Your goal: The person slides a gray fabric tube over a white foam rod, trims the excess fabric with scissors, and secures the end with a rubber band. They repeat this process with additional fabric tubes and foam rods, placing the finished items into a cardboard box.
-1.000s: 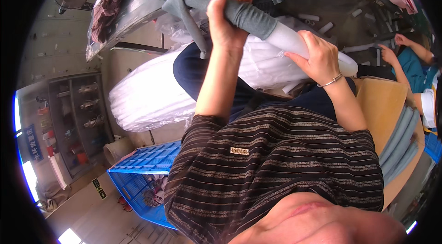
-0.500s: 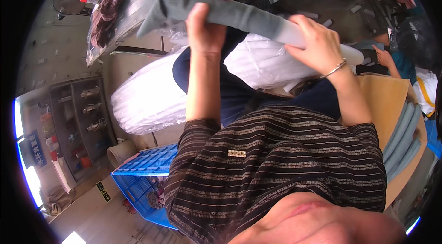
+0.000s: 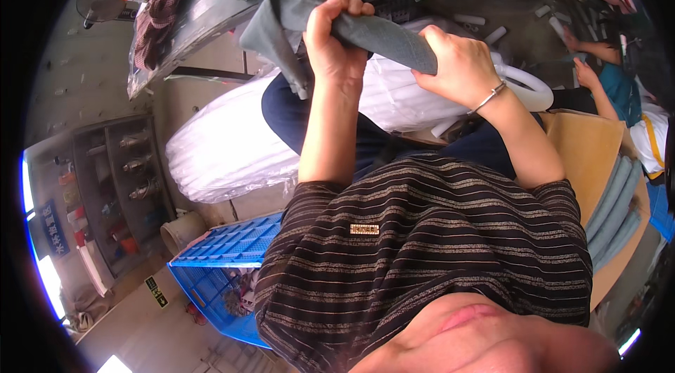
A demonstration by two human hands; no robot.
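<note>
Seen from above, a person in a black striped top holds a limp grey fabric sleeve (image 3: 394,41) between two bare hands, at the upper centre of the frame. The left hand (image 3: 336,49) has its fingers curled closed around the sleeve. Beyond it, toward the upper left, the fabric flares into a loose flap that folds over and hangs down beside the wrist. The right hand (image 3: 458,69) is clamped at the sleeve's other end, thumb and fingers together; whether it pinches cloth, the tube inside, or both cannot be told. A white foam tube (image 3: 538,93) shows past the right wrist, bending round in a curve, and appears to run into the sleeve.

Several things could go wrong. If the two hands turn unevenly, the cloth may twist or bunch on the tube. Too hard a squeeze could buckle the soft foam, which already bends. If the right hand slackens, the tube may slip back. The dangling flap could catch on the edge of the table (image 3: 204,4) at the upper left.

Below the hands lies a plastic-wrapped white bundle (image 3: 232,137). At the right, grey rolls (image 3: 610,208) lie in a cardboard box (image 3: 576,144). A co-worker's hand (image 3: 585,74) is near the right edge.
</note>
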